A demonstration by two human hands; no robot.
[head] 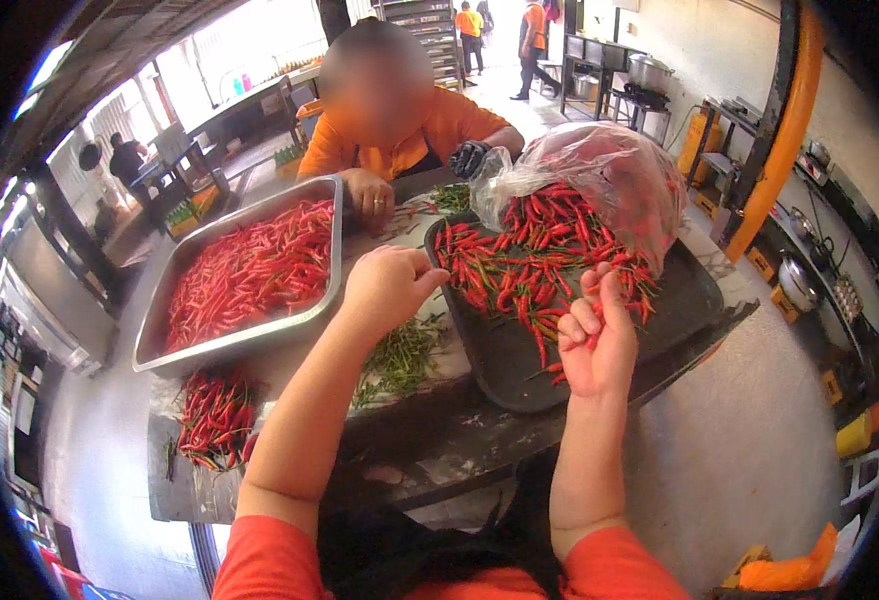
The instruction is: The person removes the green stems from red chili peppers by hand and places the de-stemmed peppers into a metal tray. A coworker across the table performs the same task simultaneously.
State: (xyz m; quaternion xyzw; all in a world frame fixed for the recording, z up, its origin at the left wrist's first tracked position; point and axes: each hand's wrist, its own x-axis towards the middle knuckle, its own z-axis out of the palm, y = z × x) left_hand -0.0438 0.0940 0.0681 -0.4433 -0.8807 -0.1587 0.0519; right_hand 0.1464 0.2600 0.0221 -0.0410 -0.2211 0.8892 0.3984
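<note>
My right hand point(595, 330) is raised over the near right part of a black tray point(499, 386), its fingers curled round a red chili pepper. Between the two trays is my left hand point(391, 285), back up; its palm is hidden, so its grip cannot be told. Red chilies with green stems point(544, 277) spill onto the black tray from a clear plastic bag point(612, 172). To the left, a steel tray point(237, 343) is full of red chilies without visible stems point(248, 277). Green stems point(406, 352) lie in a pile below my left hand.
Another heap of red chilies point(214, 420) lies at the table's near left corner. Across the table a person in orange point(447, 120) leans in, one hand bare, the other black-gloved beside the bag. An orange post point(781, 127) stands to the right. Farther back are other people and stoves with pots.
</note>
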